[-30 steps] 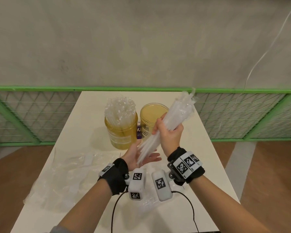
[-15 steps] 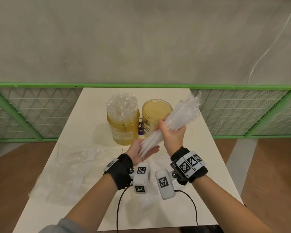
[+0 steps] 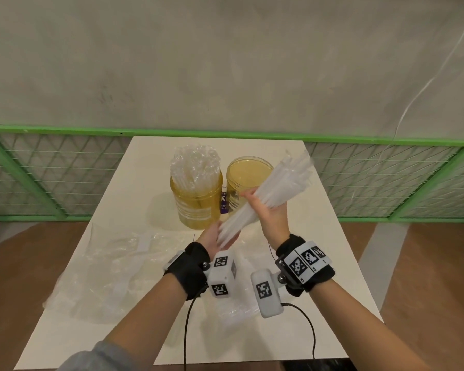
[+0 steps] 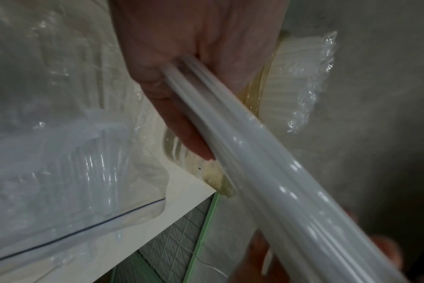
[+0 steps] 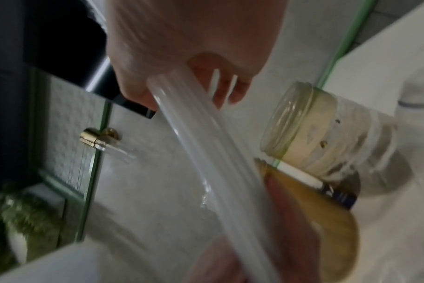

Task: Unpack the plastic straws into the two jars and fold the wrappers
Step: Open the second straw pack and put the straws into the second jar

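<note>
Head view: the right hand (image 3: pixel 271 210) is gripping the straw bundle (image 3: pixel 276 186), tilted. The left hand (image 3: pixel 214 236) is lying flat-fingered under its near end, cupping it.

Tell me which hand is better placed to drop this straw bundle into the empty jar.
Right. The right hand grips the straw bundle mid-length, beside the empty jar; the left hand only cups its lower ends.

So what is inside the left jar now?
The left jar holds upright plastic straws, their tops in crinkled clear film and standing above the rim. Its bottom is covered by them.
</note>
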`<move>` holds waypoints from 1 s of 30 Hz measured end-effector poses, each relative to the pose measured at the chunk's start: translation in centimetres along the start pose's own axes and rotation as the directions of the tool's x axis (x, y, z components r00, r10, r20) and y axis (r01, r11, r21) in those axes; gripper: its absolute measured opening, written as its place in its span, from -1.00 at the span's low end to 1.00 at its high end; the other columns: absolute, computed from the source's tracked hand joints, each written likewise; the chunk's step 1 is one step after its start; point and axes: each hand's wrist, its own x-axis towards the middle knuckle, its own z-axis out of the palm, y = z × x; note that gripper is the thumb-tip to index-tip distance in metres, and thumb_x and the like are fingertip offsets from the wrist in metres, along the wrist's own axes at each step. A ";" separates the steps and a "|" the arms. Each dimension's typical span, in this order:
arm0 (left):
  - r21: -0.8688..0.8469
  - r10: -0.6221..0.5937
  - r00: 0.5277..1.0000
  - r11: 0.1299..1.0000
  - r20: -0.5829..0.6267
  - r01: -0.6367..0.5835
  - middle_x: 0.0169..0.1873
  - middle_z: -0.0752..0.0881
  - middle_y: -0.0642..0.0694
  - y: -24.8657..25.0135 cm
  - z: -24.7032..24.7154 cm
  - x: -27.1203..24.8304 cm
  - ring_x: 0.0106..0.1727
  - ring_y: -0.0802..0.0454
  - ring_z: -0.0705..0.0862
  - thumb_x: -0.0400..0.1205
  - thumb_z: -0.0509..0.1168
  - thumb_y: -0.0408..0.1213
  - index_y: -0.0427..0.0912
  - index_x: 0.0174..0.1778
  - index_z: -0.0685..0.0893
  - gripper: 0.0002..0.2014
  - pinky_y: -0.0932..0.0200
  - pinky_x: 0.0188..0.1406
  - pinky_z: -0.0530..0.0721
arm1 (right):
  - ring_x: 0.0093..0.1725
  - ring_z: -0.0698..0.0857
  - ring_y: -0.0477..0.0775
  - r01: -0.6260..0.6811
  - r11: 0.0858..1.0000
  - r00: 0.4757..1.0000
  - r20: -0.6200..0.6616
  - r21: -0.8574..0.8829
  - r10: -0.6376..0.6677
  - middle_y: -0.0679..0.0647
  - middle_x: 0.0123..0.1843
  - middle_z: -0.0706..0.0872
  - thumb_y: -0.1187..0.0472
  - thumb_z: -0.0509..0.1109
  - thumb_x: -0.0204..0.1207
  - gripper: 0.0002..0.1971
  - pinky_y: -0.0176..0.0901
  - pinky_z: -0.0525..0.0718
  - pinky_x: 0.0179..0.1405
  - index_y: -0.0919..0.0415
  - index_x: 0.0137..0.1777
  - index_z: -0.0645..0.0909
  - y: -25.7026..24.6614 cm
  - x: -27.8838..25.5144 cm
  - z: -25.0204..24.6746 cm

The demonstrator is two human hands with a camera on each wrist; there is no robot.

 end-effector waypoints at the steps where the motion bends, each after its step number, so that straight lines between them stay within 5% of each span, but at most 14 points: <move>1: -0.006 0.018 1.000 1.000 -0.020 -0.018 -0.45 0.71 -0.24 -0.1 -0.5 0.3 -0.50 -0.03 0.74 0.72 0.08 -0.29 -0.38 -0.03 0.57 -0.76 0.28 -0.64 0.66 | -0.20 0.73 -0.14 -0.040 0.998 0.999 0.017 -0.056 0.041 0.01 -0.24 0.74 0.38 0.51 0.40 -0.92 -0.33 0.66 -0.19 0.24 -0.25 0.69 0.2 0.3 -0.2; 3: -0.068 0.015 1.000 0.998 -0.008 -0.016 -0.23 0.69 -0.31 -0.2 -1.3 0.5 -0.35 -0.13 0.77 0.72 0.10 -0.26 -0.36 0.22 0.54 -0.72 0.15 -0.55 0.73 | -0.17 0.74 -0.05 -0.094 0.983 0.995 0.007 -0.159 0.096 0.02 -0.22 0.75 0.35 0.51 0.40 -0.88 -0.25 0.70 -0.19 0.13 -0.24 0.67 0.0 1.3 -0.6; 5: -0.113 -0.022 0.999 0.993 0.024 0.024 -0.06 0.64 -0.36 -0.1 -2.0 0.6 -0.17 -0.29 0.73 0.72 0.12 -0.19 -0.34 0.21 0.51 -0.71 -0.11 -0.27 0.77 | -0.26 0.72 -0.14 -0.065 0.977 0.996 -0.076 -0.201 0.050 0.00 -0.26 0.72 0.36 0.49 0.40 -0.89 -0.34 0.67 -0.28 0.16 -0.23 0.65 -1.2 2.7 -0.9; 7: 0.054 -0.014 1.000 0.998 0.004 0.014 0.06 0.63 -0.32 -0.2 -2.4 0.5 0.01 -0.28 0.65 0.72 0.10 -0.16 -0.30 0.19 0.52 -0.71 -0.17 0.09 0.63 | -0.40 0.66 -0.34 0.023 0.979 0.975 -0.212 -0.202 -0.066 -0.04 -0.32 0.69 0.38 0.46 0.40 -0.89 -0.48 0.59 -0.39 0.18 -0.25 0.63 -3.3 4.7 -1.3; 9: 0.334 0.053 0.997 0.942 -0.058 -0.031 0.20 0.60 -0.27 -1.2 -2.5 0.4 0.13 -0.21 0.59 0.71 0.12 -0.18 -0.27 0.24 0.54 -0.71 -0.08 0.19 0.54 | -0.48 0.62 -0.41 0.119 0.971 0.923 -0.336 -0.208 -0.185 -0.09 -0.37 0.66 0.37 0.46 0.40 -0.82 -0.60 0.51 -0.44 0.11 -0.34 0.59 -5.2 6.9 -1.8; 11: 0.663 0.169 0.984 0.744 -0.066 -0.083 0.28 0.57 -0.20 -2.6 -2.6 0.8 0.24 -0.14 0.54 0.68 0.19 -0.20 -0.22 0.30 0.57 -0.69 0.00 0.21 0.53 | -0.46 0.62 -0.34 0.132 0.964 0.891 -0.399 -0.230 -0.217 -0.11 -0.38 0.62 0.34 0.45 0.41 -0.81 -0.70 0.43 -0.47 0.12 -0.35 0.55 -6.2 8.7 -2.0; 13: 0.905 0.225 0.973 0.402 0.048 -0.138 0.40 0.51 -0.15 -4.0 -2.8 1.6 0.40 -0.10 0.48 0.66 0.23 -0.22 -0.14 0.36 0.55 -0.66 0.09 0.35 0.45 | -0.40 0.58 -0.20 0.068 0.949 0.895 -0.402 -0.307 -0.194 -0.07 -0.37 0.60 0.28 0.45 0.44 -0.83 -0.71 0.43 -0.44 0.16 -0.34 0.55 -5.5 10.2 -1.8; 14: 0.949 0.203 0.973 0.271 0.106 -0.160 0.46 0.45 -0.14 -4.7 -2.8 1.8 0.46 -0.08 0.42 0.64 0.25 -0.21 -0.11 0.41 0.51 -0.61 0.15 0.40 0.38 | -0.38 0.59 -0.13 0.028 0.940 0.903 -0.394 -0.341 -0.170 -0.03 -0.37 0.61 0.24 0.46 0.43 -0.82 -0.61 0.54 -0.35 0.17 -0.35 0.56 -4.6 10.9 -1.6; 16: 0.973 0.118 0.980 0.148 0.159 -0.176 0.55 0.32 -0.13 -5.7 -2.8 2.1 0.56 -0.06 0.31 0.60 0.31 -0.19 -0.09 0.52 0.36 -0.46 0.21 0.47 0.26 | -0.30 0.67 0.04 -0.053 0.922 0.921 -0.374 -0.385 -0.103 0.12 -0.30 0.72 0.18 0.50 0.40 -0.84 -0.19 0.70 -0.20 0.27 -0.27 0.65 -2.0 12.0 -1.4; 21: 0.985 0.022 0.989 0.089 0.146 -0.147 0.63 0.11 -0.13 -6.0 -3.0 2.7 0.65 -0.06 0.07 0.55 0.38 -0.08 0.01 0.62 0.11 -0.22 0.11 0.59 0.05 | -0.12 0.72 0.35 -0.217 0.836 0.950 -0.306 -0.504 0.062 0.40 -0.08 0.72 0.09 0.55 0.37 -0.56 0.14 0.73 -0.15 0.55 -0.10 0.62 3.8 12.7 -2.0; 25: 0.989 -0.019 0.990 0.056 0.137 -0.136 0.65 -0.07 -0.19 -6.1 -3.2 2.8 0.67 -0.09 -0.10 0.55 0.38 -0.07 0.11 0.63 0.00 -0.17 0.00 0.61 -0.05 | -0.33 0.59 0.20 -0.194 0.759 0.976 -0.201 -0.621 0.085 0.23 -0.30 0.62 0.04 0.56 0.36 -0.60 -0.04 0.57 -0.34 0.36 -0.33 0.51 5.6 13.1 -2.5; 30: 0.987 -0.020 0.989 0.059 0.149 -0.147 0.65 -0.05 -0.18 -5.6 -2.8 2.8 0.67 -0.09 -0.10 0.56 0.37 -0.09 0.09 0.63 0.02 -0.19 0.02 0.61 -0.03 | -0.07 0.62 0.17 -0.096 0.651 0.995 -0.049 -0.753 0.090 0.17 -0.13 0.66 -0.03 0.58 0.33 -0.63 -0.11 0.54 -0.18 0.24 -0.14 0.56 5.1 13.5 -2.2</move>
